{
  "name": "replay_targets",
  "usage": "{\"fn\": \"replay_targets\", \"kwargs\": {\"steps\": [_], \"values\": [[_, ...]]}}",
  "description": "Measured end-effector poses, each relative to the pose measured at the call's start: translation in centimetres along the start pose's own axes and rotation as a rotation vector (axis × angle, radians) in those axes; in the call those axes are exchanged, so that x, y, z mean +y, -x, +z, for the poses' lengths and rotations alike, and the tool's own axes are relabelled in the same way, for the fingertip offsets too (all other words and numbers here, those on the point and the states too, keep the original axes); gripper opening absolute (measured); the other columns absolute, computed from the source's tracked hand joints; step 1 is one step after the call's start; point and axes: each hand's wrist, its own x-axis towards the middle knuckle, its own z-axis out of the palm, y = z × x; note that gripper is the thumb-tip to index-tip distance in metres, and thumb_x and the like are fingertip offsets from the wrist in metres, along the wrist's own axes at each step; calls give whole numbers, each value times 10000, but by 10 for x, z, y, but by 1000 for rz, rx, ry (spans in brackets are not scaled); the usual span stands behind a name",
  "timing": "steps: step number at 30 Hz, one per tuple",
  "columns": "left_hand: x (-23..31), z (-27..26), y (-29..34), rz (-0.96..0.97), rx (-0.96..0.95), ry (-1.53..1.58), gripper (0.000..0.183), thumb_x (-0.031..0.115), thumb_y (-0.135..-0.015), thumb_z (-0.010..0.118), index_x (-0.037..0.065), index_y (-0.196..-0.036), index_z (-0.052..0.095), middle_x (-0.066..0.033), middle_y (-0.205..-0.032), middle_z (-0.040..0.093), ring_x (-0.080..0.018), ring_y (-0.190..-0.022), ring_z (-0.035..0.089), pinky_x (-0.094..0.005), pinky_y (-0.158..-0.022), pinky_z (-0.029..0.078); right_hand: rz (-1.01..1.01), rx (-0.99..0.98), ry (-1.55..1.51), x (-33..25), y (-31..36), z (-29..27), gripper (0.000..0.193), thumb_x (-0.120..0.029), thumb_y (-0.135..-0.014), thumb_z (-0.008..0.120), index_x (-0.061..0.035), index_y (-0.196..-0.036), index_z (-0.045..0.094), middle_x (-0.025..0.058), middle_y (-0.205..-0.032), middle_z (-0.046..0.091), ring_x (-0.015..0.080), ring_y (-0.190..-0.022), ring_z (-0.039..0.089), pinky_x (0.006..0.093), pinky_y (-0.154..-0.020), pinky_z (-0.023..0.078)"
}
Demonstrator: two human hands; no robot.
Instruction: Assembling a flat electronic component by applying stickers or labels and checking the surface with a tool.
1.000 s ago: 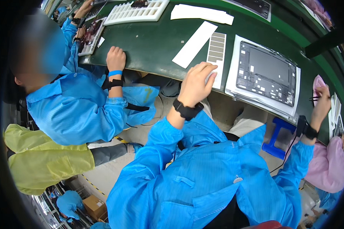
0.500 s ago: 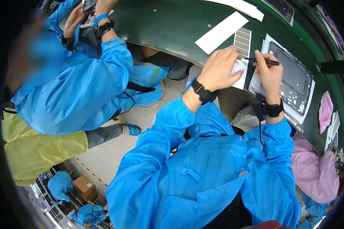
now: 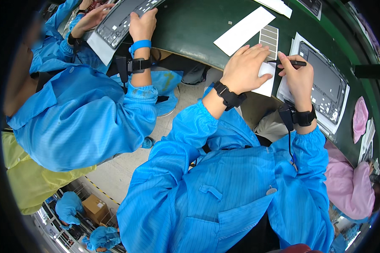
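Note:
My left hand (image 3: 245,71) lies palm down at the bench edge, fingers stretched out, over the lower part of a white backing sheet (image 3: 264,87). The upper part of that sheet carries a column of grey rectangular stickers (image 3: 269,37), just beyond my fingertips. My right hand (image 3: 299,78) pinches slim black tweezers (image 3: 299,63), their pointed tip beside my left fingers at the sheet. Right of this hand a dark tablet-like housing (image 3: 321,80) with small white pieces on it rests on white paper.
A blank white strip (image 3: 245,31) lies on the green bench (image 3: 190,31). A pink cloth (image 3: 359,119) sits at the right. To my left, a co-worker in a blue smock (image 3: 80,114) holds a similar housing (image 3: 124,21).
My left hand has shifted slightly and its fingers have stretched out flatter; the tweezers have moved slightly left and up. The co-worker at left has brought a housing into view.

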Motion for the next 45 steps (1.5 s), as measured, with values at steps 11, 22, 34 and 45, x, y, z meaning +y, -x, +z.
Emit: {"fn": "replay_targets", "kwargs": {"steps": [11,22,34,45], "values": [[1,4,4,-4,7,-24,625,358,-752,725,89,-1285,539,-82,-1344,537,-230,-1291,460,-398,-1088,329,7,10,8,-5,6,2,298,-262,-870,691,35,-877,673,95,-688,670,106,-563,615,201,-524,431],[3,0,-2,-11,-21,20,579,345,-766,708,88,-1259,547,-68,-1359,523,-242,-1306,438,-412,-1089,323,50,135,-476,12,-4,-36,238,-164,-897,638,31,-1032,667,99,-709,660,75,-560,580,178,-460,358],[54,6,-48,-153,80,147,205,191,-858,589,-10,-867,630,-217,-918,661,-386,-882,621,-439,-781,484,102,126,-530,63,-4,-93,243,-164,-901,631,40,-1031,657,97,-687,644,56,-508,534,164,-411,333],[73,29,-45,-243,-156,93,325,258,-881,580,-49,-775,599,-253,-698,623,-430,-697,616,-492,-647,478,98,117,-383,48,16,-80,246,-184,-895,643,40,-996,664,57,-665,637,37,-499,515,172,-416,355]]}}
